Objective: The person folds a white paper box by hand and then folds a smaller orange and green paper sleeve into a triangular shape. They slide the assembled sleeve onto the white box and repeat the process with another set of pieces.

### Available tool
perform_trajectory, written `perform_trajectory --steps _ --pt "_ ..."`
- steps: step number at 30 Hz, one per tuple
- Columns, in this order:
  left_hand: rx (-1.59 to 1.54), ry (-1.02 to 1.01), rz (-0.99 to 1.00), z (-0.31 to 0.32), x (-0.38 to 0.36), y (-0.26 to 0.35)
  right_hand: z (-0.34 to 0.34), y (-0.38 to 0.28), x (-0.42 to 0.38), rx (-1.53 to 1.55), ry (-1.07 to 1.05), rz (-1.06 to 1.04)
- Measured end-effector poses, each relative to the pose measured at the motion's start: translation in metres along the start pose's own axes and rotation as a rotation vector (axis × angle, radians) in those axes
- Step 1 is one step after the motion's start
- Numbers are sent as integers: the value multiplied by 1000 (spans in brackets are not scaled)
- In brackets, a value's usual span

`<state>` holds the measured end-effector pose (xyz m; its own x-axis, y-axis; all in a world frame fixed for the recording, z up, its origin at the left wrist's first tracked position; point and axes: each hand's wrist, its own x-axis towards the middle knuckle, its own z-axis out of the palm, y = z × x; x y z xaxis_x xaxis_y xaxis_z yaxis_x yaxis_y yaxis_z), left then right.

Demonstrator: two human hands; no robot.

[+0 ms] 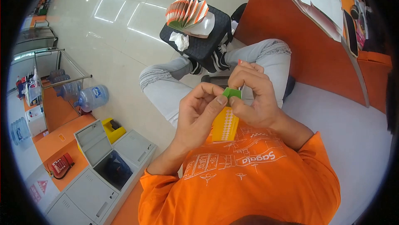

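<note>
Between my two hands, in front of my orange shirt, is a small yellow paper carton with a band of white diamonds and a green flap at its top end. My left hand pinches the green flap from the left, thumb on top. From the right, my right hand grips the same flap between thumb and bent fingers. The fingertips of both hands nearly meet there and partly hide the fold.
Ahead, a black stool bears a fanned stack of orange-and-white folded cartons and a crumpled white tissue. A desk panel stands right. Left are water bottles, lockers and a fire extinguisher.
</note>
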<state>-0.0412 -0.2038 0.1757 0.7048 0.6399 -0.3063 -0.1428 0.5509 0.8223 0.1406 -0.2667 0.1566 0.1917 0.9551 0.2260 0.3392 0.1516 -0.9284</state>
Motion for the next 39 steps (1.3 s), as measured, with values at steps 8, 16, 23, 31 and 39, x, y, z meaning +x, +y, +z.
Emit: perform_trajectory --steps 8,16,23,31,39 --pt "302 112 34 -13 4 15 -45 9 3 62 -344 13" --pt "533 64 77 -9 4 20 -22 4 -6 -107 -75 -324" --pt "422 -53 91 -11 5 21 -24 1 -5 -180 -69 -380" --pt "374 -58 -30 -17 8 20 -15 -6 -9 -309 -4 -447" --pt "555 -25 35 -18 8 25 -17 -1 -8 -373 -1 -476"
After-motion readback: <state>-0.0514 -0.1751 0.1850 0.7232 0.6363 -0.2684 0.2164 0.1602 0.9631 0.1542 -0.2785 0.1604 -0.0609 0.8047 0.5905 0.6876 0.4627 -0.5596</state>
